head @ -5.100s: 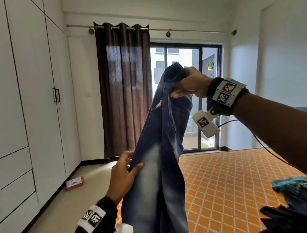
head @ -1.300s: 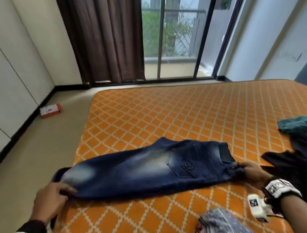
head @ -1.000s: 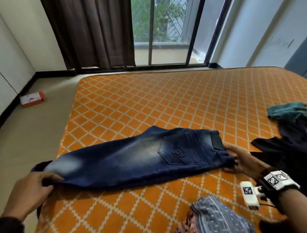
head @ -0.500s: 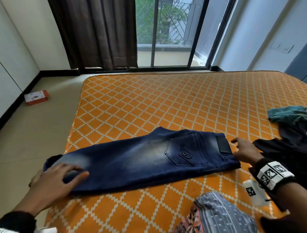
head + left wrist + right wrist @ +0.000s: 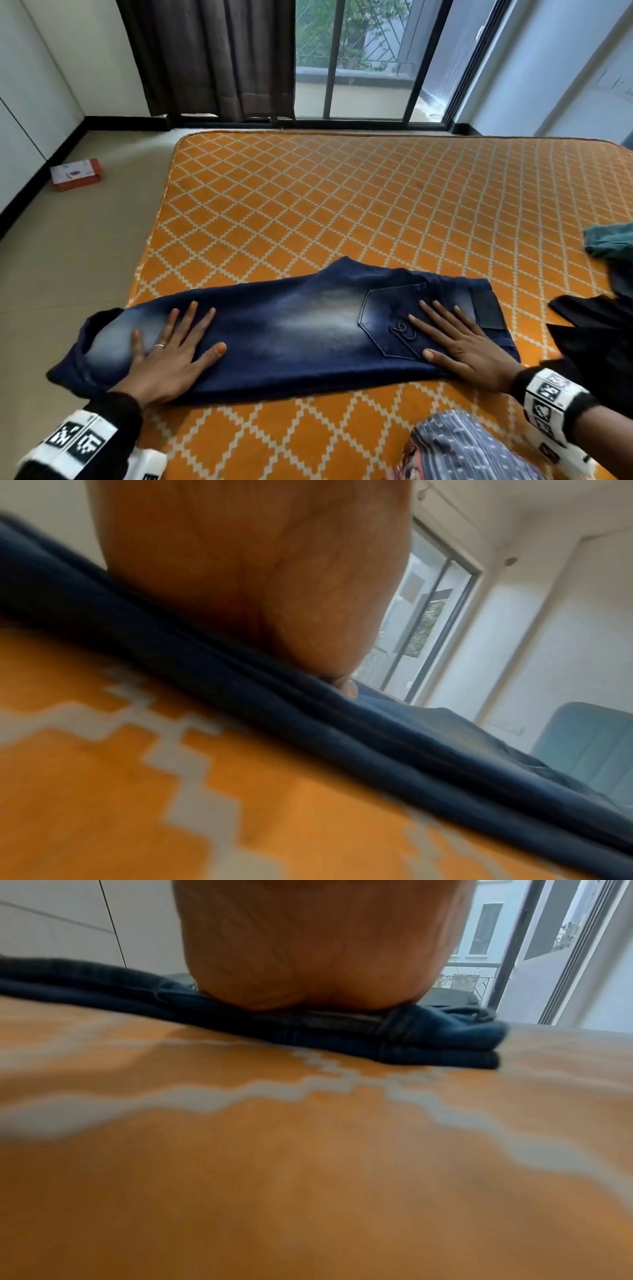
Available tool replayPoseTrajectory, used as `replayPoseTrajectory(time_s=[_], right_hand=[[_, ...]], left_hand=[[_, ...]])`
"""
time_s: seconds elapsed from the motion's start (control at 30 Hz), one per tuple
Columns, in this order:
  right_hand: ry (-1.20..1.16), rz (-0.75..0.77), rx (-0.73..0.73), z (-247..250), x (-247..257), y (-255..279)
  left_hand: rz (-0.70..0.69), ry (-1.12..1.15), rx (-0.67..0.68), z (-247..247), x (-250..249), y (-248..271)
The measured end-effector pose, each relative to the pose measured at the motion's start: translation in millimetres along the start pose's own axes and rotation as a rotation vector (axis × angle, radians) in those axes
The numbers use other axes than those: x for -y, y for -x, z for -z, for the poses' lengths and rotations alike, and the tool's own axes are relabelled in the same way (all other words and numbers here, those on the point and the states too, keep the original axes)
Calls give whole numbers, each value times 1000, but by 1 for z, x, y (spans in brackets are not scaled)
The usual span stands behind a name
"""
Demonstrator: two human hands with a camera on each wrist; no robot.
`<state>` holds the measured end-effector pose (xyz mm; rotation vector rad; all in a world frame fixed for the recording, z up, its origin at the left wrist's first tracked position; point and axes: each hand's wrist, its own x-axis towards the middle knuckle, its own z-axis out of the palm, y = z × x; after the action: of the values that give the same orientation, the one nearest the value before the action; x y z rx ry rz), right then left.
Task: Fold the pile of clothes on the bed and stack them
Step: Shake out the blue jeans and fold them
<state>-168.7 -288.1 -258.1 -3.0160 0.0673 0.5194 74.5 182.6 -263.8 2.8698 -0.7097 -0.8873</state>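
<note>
On orange bed (image 5: 342,205), one jeans (image 5: 291,329), two flat hands

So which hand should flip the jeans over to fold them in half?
Probably the left hand. It lies flat on the leg end of the jeans, which hangs off the bed edge, free to lift. The right hand presses the thicker waist end, a good anchor.

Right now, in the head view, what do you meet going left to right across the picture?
Orange box on the floor → left hand flat on the jeans → right hand by the back pocket → dark clothes pile.
</note>
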Motion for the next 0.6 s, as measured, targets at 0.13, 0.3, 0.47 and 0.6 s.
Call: replayPoseTrajectory(time_s=[0.13, 0.3, 0.47, 0.6], right_hand=[[92, -54, 57, 2, -9, 14], [96, -143, 244, 25, -30, 27], [335, -301, 413, 93, 5, -27], [-76, -177, 123, 126, 114, -88]], left_hand=[[123, 34, -91, 4, 15, 1], [314, 183, -230, 15, 31, 22], [452, 563, -516, 25, 72, 50], [523, 666, -447, 27, 87, 63]])
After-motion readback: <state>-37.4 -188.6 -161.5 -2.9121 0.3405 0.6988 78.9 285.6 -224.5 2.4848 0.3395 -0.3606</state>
